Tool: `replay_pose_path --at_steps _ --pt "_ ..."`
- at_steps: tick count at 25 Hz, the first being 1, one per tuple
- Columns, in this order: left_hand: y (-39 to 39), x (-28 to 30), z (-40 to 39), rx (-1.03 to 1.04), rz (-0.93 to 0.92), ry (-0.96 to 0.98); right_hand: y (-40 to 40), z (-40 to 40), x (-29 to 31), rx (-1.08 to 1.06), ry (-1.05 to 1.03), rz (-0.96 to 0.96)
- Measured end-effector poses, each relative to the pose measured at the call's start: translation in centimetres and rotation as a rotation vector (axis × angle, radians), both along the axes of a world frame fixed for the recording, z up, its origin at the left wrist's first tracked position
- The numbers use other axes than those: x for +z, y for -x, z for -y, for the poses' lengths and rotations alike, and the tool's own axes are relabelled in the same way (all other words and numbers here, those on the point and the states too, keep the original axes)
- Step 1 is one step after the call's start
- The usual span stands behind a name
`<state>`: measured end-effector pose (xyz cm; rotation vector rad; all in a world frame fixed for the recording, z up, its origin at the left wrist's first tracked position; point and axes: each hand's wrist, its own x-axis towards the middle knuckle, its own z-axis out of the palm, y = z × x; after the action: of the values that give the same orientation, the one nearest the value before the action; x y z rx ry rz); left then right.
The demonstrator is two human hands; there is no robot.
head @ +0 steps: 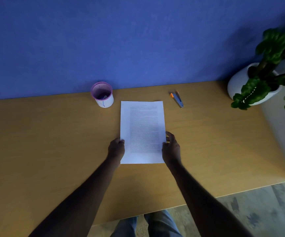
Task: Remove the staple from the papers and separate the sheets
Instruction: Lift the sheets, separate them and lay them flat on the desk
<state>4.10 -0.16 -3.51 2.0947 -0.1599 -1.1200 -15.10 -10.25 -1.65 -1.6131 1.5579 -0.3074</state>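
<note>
You pinch the papers (142, 130) at both long edges, left hand (116, 148) and right hand (171, 147) curled on them, squaring them flat between your hands; staple remover (177, 99) lies beyond your right hand, untouched.

1. Showed two bare forearms, no sleeves reaching into view.
2. Wore no watch, ring or glove on the left hand (116, 147) or the right hand (171, 148).
3. Wore faded blue denim trousers (162, 224), glimpsed below the desk edge.
</note>
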Motion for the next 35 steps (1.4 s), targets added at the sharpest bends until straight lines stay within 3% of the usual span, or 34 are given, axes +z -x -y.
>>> replay_pose_path --at_steps 12,25,35 --pt "-0.2 1.6 -1.9 -0.491 0.422 -0.201 1.2 0.0 -0.6 0.247 0.168 -0.166" --pt "0.9 2.0 -2.4 -0.523 0.568 -0.186 1.7 -0.1 -0.7 0.445 0.254 -0.43" --pt "1.6 1.4 -3.3 -0.643 0.716 -0.196 2.0 0.3 -0.8 0.505 0.249 -0.456"
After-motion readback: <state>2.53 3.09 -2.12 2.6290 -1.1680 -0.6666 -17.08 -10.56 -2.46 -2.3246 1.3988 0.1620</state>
